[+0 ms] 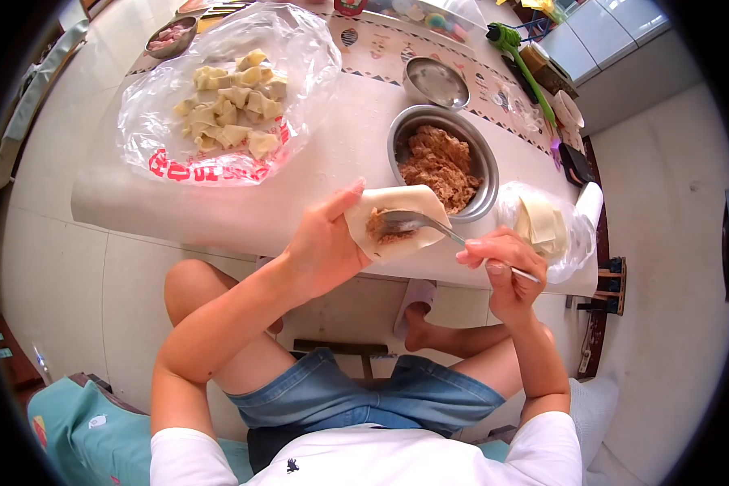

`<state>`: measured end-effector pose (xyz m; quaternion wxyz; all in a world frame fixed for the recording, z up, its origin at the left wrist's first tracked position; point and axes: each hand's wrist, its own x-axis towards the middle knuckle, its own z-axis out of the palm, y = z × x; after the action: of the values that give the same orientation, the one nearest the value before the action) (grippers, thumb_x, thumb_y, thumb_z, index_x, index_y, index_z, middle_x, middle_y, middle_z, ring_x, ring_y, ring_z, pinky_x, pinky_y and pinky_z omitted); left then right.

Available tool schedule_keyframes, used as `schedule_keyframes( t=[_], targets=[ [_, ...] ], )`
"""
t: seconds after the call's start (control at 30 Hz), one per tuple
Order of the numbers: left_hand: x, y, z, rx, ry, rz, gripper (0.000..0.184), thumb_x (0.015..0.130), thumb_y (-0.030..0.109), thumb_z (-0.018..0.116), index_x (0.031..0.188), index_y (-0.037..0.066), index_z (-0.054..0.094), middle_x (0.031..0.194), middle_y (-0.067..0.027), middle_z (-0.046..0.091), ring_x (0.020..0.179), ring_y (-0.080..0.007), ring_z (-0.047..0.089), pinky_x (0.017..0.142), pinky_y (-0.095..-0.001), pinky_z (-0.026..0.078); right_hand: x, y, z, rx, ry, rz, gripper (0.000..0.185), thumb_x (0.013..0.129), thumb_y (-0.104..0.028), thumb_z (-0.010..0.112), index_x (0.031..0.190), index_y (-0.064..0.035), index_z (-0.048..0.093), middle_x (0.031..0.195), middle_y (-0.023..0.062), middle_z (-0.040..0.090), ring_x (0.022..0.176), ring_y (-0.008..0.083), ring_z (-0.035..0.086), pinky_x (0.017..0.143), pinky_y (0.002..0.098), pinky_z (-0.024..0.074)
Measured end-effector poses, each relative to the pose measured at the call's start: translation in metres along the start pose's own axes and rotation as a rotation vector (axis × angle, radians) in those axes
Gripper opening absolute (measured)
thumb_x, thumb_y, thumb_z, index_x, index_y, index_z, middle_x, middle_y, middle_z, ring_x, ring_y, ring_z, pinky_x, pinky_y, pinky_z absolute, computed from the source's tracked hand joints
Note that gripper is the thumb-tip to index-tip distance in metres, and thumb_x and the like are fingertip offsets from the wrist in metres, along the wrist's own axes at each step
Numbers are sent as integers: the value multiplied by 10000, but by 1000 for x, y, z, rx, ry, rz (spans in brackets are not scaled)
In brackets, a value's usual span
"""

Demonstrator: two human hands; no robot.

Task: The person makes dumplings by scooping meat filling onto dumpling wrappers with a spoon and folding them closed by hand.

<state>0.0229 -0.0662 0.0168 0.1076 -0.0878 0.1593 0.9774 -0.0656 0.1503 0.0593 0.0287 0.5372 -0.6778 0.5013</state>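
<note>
On my left hand point(328, 243) lies a square wonton wrapper point(417, 202), its left edge held between thumb and fingers. My right hand point(510, 267) grips a metal spoon point(454, 236) by the handle. The spoon's bowl presses on a small dab of minced meat filling point(378, 225) on the wrapper. Just beyond, a steel bowl point(489, 174) holds a mound of the same minced meat point(441, 166). A stack of wrappers point(539, 227) in clear plastic sits right of my right hand. Folded wontons point(231, 105) lie in a pile on a plastic bag at the left.
A smaller metal bowl point(436, 83) stands behind the meat bowl. At the far left back is a bowl of pinkish food point(170, 37). A green long-handled object point(526, 69), a dark phone-like object point(577, 165) and a clear bin point(437, 20) line the table's far and right sides.
</note>
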Motion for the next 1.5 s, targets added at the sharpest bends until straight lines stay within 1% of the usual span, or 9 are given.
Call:
schedule_keyframes(
  t=[0.37, 0.47, 0.57, 0.7, 0.87, 0.97, 1.13, 1.3, 1.5],
  targets=[
    [8, 2, -6, 7, -12, 26, 509, 955, 369, 313, 1278, -16, 398, 1283, -144, 478, 1192, -266, 462, 1038, -403, 321, -2, 20, 13, -197, 184, -256, 142, 883, -42, 506, 944, 10, 623, 804, 103, 665, 644, 193, 582, 570, 278, 484],
    [11, 2, -10, 47, -5, 34, 511, 954, 365, 317, 1289, -16, 387, 1288, -142, 475, 1193, -265, 463, 1034, -402, 322, -4, 21, 15, -190, 304, -154, 168, 900, -58, 485, 964, 18, 620, 785, 96, 658, 638, 164, 573, 582, 264, 473],
    [12, 1, -10, 151, 27, 72, 509, 949, 360, 326, 1292, -12, 383, 1290, -133, 476, 1192, -262, 463, 1020, -397, 331, -1, 35, 8, -50, 530, 294, 213, 922, -103, 464, 988, 25, 620, 762, 89, 649, 626, 121, 551, 584, 237, 453],
    [14, -1, -8, 207, 10, 123, 505, 936, 351, 350, 1286, -11, 393, 1284, -120, 483, 1192, -255, 459, 1005, -394, 338, -2, 74, -12, -52, 383, 667, 248, 923, -159, 482, 907, 13, 660, 653, 40, 631, 572, 67, 511, 552, 213, 424],
    [14, -1, -11, 163, 10, 115, 500, 930, 340, 364, 1279, -17, 396, 1269, -127, 492, 1191, -264, 457, 1011, -404, 333, 1, 42, -37, -643, 279, 456, 233, 905, -141, 493, 833, 13, 652, 647, 17, 633, 593, 84, 600, 505, 217, 423],
    [15, -2, -11, 81, 18, 92, 487, 942, 323, 342, 1275, -29, 391, 1270, -147, 486, 1183, -277, 464, 1015, -411, 337, -7, 21, -39, -518, 451, 249, 231, 909, -138, 487, 852, 18, 647, 684, 41, 636, 604, 89, 599, 505, 229, 430],
    [18, -4, -6, -70, 34, 59, 441, 957, 278, 316, 1245, -46, 396, 1234, -165, 499, 1147, -278, 490, 1003, -421, 365, -22, 3, -17, -61, 371, 30, 268, 939, -205, 464, 932, 15, 615, 726, 115, 634, 594, 147, 549, 533, 228, 446],
    [22, -6, -6, -150, -35, 81, 470, 957, 286, 303, 1272, -58, 367, 1275, -185, 466, 1182, -294, 460, 1031, -428, 331, -31, 0, 14, -274, 125, -284, 145, 870, -74, 521, 960, -10, 615, 788, 96, 644, 621, 231, 592, 574, 304, 509],
    [23, -8, 7, -112, 9, 140, 416, 957, 244, 302, 1243, -47, 380, 1250, -167, 475, 1178, -272, 457, 1033, -412, 346, -28, 9, 10, -481, 187, -330, 199, 772, -1, 586, 968, -11, 615, 811, 79, 639, 656, 229, 600, 602, 326, 527]
  ],
)
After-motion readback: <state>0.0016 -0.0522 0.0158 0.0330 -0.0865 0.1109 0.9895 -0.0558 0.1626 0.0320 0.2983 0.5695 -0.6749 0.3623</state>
